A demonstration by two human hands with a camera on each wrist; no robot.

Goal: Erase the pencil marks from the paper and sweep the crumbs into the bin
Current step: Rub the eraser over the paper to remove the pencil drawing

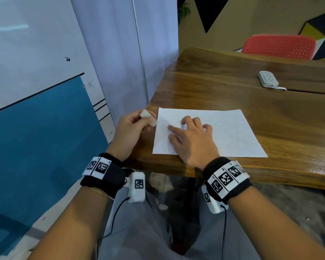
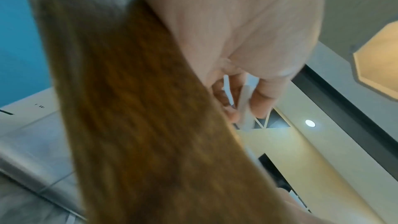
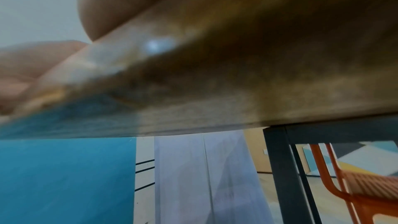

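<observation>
Your wooden worktop filled the right of the head view, with a red chair beyond its far edge. The paper, covered in faint pencil lines, lay flat near the worktop's front left corner. Your right hand rested on the paper's left part, fingers spread and fairly straight, holding nothing, pressing the sheet down. Your left hand hovered just off the worktop's left edge, beside the paper, its grip closed: thumb and fingers pinched a small white eraser. From the left wrist the eraser showed as a pale sliver between the fingertips. A white power strip lay far back on the worktop, well apart from the paper.
</observation>
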